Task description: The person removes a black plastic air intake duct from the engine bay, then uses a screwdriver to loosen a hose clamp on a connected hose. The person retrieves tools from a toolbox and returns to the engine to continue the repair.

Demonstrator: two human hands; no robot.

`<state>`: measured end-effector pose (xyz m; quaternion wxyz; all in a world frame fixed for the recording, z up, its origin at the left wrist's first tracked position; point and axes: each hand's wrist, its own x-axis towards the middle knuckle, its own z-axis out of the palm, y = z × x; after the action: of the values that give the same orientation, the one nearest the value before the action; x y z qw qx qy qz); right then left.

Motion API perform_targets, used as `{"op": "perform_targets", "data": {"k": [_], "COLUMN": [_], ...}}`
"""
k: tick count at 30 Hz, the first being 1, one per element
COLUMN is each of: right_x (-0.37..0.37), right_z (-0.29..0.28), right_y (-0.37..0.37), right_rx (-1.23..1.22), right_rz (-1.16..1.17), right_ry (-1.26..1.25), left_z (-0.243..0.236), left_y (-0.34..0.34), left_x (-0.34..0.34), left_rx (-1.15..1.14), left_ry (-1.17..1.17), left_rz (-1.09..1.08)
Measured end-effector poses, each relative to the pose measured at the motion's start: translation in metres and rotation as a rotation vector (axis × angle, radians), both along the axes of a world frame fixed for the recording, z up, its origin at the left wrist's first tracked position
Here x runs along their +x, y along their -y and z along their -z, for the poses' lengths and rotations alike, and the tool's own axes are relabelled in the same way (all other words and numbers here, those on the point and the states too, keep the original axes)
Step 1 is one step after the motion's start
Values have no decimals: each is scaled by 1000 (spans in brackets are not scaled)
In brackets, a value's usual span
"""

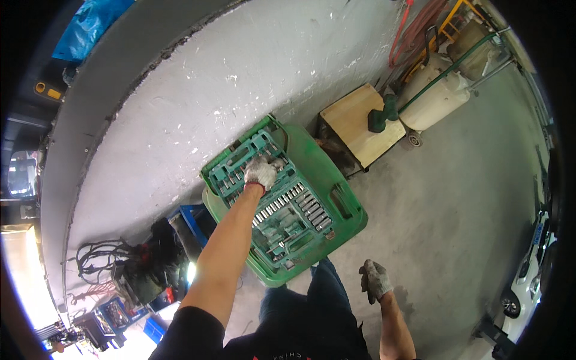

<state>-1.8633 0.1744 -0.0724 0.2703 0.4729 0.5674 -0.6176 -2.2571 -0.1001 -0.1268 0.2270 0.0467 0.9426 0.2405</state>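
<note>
An open green socket set case [327,235] lies on the top of a green cart or bin [300,144] in front of me. Rows of silver sockets [312,210] sit in its near half, and smaller bits and sockets fill the far half. My left hand [261,173], in a whitish knitted glove, reaches over the far half with its fingers curled down among the pieces. What they pinch, if anything, is hidden. My right hand [375,281], in a similar glove with dark finger parts, hangs beside me, away from the case. Its fingers are loosely bent and nothing shows in them.
Right of the cart, a dark green power tool [384,112] rests on a small wooden-topped table [360,123]. Beyond it stands a cream wheeled tank [435,93]. A pale wall [174,114] runs behind the cart. Cables [105,258] hang at left; a white car [528,282] is far right.
</note>
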Motion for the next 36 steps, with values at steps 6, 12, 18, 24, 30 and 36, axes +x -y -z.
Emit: {"op": "perform_targets", "data": {"k": [6,12,18,24,30,36], "right_x": [-12,-34,-39,-106,-130,-126], "right_z": [16,-11,-4,-52,-71,-68], "right_y": [-11,-8,-28,48,205,274], "right_rx": [-7,-29,-220,-408,-456,39], "right_rz": [-66,-122,63,132,-335,-1288], "right_ry": [-34,-29,35,-372,-718,-935], "left_z": [-8,-4,-31,-80,-89,-124], "left_y": [-17,-15,62,102,77,174], "left_x": [9,21,63,234,320,378], "left_rx": [-106,-251,-10,963,984,654], "left_ry": [44,-83,-280,734,314,301], "left_rz": [-148,-106,-232,-15,-195,-708]}}
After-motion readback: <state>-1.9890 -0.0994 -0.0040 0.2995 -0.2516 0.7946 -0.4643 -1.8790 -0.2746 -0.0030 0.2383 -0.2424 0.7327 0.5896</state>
